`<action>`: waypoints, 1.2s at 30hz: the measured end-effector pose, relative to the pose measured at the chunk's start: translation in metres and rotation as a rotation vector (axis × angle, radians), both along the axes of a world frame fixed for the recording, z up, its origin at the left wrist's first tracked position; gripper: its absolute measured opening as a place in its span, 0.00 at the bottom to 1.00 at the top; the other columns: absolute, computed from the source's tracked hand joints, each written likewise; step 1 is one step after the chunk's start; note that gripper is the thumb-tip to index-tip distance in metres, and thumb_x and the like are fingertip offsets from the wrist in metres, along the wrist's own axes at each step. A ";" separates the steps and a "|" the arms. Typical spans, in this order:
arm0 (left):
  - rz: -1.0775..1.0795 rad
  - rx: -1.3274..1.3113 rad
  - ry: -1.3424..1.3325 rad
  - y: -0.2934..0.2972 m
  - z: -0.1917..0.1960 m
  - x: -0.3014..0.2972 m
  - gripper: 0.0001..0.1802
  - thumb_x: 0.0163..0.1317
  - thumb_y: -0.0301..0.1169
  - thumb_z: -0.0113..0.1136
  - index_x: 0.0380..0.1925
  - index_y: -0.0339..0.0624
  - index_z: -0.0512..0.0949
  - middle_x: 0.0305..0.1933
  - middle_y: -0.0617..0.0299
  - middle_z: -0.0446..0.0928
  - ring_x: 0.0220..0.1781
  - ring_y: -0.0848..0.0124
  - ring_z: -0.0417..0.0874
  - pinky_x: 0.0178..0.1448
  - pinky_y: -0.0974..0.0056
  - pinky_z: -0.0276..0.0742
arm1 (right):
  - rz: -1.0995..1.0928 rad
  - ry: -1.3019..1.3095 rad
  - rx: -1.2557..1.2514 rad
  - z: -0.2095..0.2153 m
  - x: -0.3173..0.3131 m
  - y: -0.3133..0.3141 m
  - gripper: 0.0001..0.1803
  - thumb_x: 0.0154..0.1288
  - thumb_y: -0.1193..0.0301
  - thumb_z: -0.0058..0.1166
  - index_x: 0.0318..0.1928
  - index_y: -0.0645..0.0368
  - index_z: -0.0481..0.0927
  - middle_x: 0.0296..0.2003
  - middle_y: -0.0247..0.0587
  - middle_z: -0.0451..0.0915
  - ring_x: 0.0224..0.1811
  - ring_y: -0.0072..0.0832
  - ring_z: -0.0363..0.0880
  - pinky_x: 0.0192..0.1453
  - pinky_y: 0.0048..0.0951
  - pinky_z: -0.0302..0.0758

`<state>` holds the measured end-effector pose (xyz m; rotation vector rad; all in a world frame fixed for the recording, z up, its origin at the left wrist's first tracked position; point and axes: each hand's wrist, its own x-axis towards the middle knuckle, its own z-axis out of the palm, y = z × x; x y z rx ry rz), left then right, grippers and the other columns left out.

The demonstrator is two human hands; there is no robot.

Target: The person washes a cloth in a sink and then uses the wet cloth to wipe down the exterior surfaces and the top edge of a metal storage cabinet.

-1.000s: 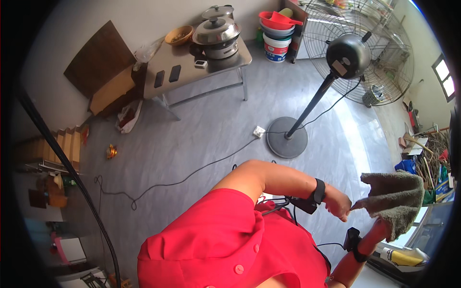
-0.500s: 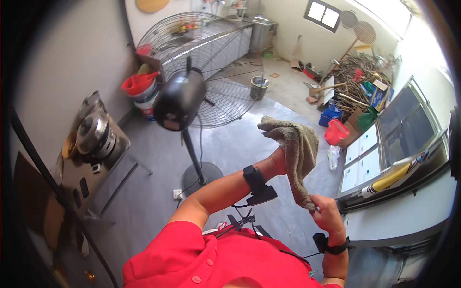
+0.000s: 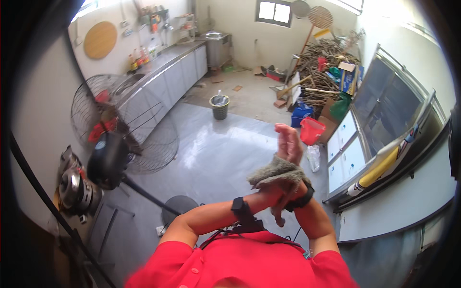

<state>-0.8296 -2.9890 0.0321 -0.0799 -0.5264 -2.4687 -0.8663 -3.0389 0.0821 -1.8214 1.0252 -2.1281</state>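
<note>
Observed left hand (image 3: pixel 272 193) curled around grey-green cloth (image 3: pixel 274 174) (partly hidden beneath), right hand (image 3: pixel 290 145) nearly straight, apparently empty; judged soft, light, unbreakable; best held by bunched folds

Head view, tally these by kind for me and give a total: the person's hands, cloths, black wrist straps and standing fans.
Hands: 2, the left hand and the right hand
Cloths: 1, the grey-green cloth
Wrist straps: 2, the left strap and the right strap
Standing fans: 1, the black fan
Total: 6
</note>
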 end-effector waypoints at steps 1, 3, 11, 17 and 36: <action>0.006 -0.100 -0.055 -0.011 -0.003 0.000 0.12 0.53 0.30 0.46 0.35 0.36 0.71 0.33 0.57 0.71 0.33 0.64 0.72 0.34 0.61 0.70 | 0.042 -0.036 0.014 0.001 -0.007 -0.012 0.09 0.56 0.85 0.45 0.37 0.63 0.72 0.33 0.42 0.74 0.35 0.28 0.74 0.40 0.24 0.71; 0.009 -0.084 -0.011 -0.028 -0.010 -0.005 0.12 0.54 0.32 0.45 0.37 0.38 0.70 0.34 0.57 0.71 0.36 0.64 0.71 0.37 0.61 0.69 | 0.049 -0.023 0.051 0.019 -0.017 -0.018 0.08 0.57 0.85 0.44 0.37 0.63 0.72 0.31 0.38 0.74 0.34 0.23 0.73 0.40 0.22 0.71; -0.123 -0.065 0.061 -0.099 -0.032 -0.057 0.16 0.59 0.38 0.42 0.44 0.44 0.66 0.41 0.60 0.69 0.45 0.66 0.68 0.48 0.60 0.66 | 0.324 -0.443 0.223 0.023 -0.094 -0.066 0.08 0.65 0.72 0.40 0.41 0.60 0.70 0.34 0.37 0.76 0.33 0.20 0.73 0.34 0.18 0.67; -0.286 -0.097 0.127 -0.154 -0.042 -0.104 0.18 0.62 0.43 0.39 0.49 0.48 0.64 0.47 0.62 0.67 0.52 0.68 0.66 0.57 0.60 0.63 | 0.419 -0.926 0.336 0.018 -0.149 -0.094 0.10 0.65 0.66 0.41 0.40 0.58 0.70 0.35 0.39 0.75 0.33 0.25 0.73 0.34 0.23 0.69; -0.297 0.154 -0.027 -0.360 -0.027 -0.176 0.24 0.59 0.48 0.42 0.49 0.43 0.65 0.51 0.54 0.67 0.55 0.63 0.66 0.61 0.61 0.59 | 0.376 -0.989 0.260 -0.026 -0.183 -0.238 0.10 0.63 0.68 0.41 0.40 0.59 0.70 0.46 0.43 0.71 0.49 0.31 0.69 0.56 0.35 0.65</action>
